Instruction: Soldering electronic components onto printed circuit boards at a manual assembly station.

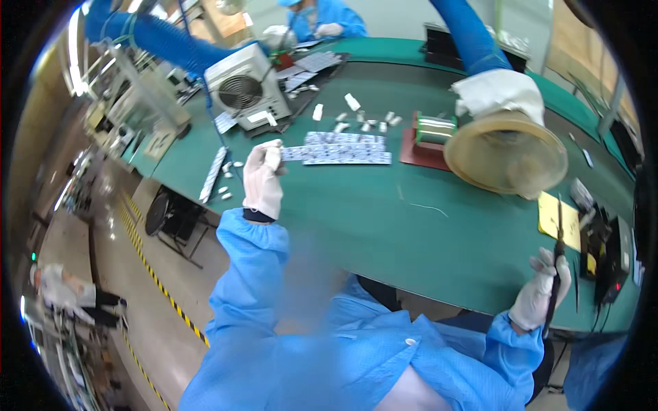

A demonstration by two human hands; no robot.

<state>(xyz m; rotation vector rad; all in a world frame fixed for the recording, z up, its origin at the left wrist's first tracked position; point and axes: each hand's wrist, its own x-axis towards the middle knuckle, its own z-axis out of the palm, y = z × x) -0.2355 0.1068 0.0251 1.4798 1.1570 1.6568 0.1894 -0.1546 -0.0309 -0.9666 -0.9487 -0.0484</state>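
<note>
My left hand (pixel 263 179), in a white glove, pinches the left end of a pale, patterned circuit board strip (pixel 322 151). Other similar board strips (pixel 343 138) lie against it on the green mat. My right hand (pixel 532 300), also gloved, is closed around the dark handle of a soldering iron (pixel 556 284) at the right. The iron's tip points away from me, over a yellow sponge-like pad (pixel 550 220). Small white parts (pixel 363 123) are scattered just beyond the boards. A thin loose wire (pixel 428 207) lies on the mat between my hands.
A solder spool (pixel 434 128) stands on a red base near a wide fume funnel (pixel 507 164). At the right is a black soldering station (pixel 613 264). A white fan box (pixel 247 89) stands back left, near another board strip (pixel 213 175). Across the bench sits a co-worker (pixel 336 20) in blue.
</note>
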